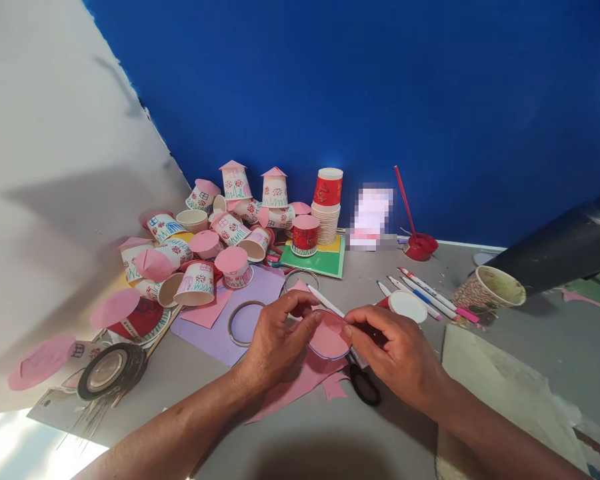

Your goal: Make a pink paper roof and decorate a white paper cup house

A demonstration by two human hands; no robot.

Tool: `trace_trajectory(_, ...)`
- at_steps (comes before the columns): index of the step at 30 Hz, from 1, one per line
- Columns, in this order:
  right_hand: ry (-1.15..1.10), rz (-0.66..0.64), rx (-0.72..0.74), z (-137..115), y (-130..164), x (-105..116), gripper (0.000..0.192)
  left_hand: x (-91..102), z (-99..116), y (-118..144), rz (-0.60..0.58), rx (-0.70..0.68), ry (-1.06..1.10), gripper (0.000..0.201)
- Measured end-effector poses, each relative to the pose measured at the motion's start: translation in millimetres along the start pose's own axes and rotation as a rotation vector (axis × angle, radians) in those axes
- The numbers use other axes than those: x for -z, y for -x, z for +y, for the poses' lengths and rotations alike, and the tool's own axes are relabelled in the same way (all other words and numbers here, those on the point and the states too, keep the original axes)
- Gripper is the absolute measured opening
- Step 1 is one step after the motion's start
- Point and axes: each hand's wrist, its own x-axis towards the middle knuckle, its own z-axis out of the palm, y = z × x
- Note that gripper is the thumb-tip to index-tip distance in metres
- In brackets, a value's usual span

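A pink paper circle (330,339) with a blue outline along its edge is held up between both hands, above the table. My left hand (283,337) pinches its left edge between thumb and fingers. On the opposite side, my right hand (397,347) pinches the right edge. Beneath the circle lie a cut pink paper sheet (285,397), a small pink scrap (335,387) and scissors (365,385), whose black handle shows while the blades are mostly hidden. A white marker (325,299) lies just behind the hands.
Paper cups with pink tops (195,283) crowd the back left. A cup stack (327,223) stands by the blue wall. Several markers (430,297) lie at right near a patterned cup (490,288). Black tape (107,370) and purple paper (197,337) are at left.
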Motion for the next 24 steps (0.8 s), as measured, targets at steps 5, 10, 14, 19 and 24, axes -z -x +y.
trace_trajectory(5,0.017,-0.066,-0.032,0.6,-0.2,0.4,0.012,1.7,-2.1,0.6,-0.076,0.004,-0.006,0.02)
trace_trajectory(10,0.019,-0.153,-0.092,0.6,-0.1,1.0,0.013,1.2,2.8,0.4,-0.173,0.032,-0.007,0.016)
trace_trajectory(14,0.015,-0.184,-0.104,0.8,0.3,0.6,0.013,-0.5,4.0,-1.1,-0.189,0.049,0.005,0.011)
trace_trajectory(19,0.034,-0.167,-0.093,1.7,-1.4,-1.3,0.012,-1.1,2.2,-2.1,-0.17,0.06,-0.018,0.013)
trace_trajectory(24,-0.027,-0.154,-0.091,2.2,-2.7,-4.7,0.014,-2.3,2.0,0.0,-0.194,0.062,-0.017,0.016)
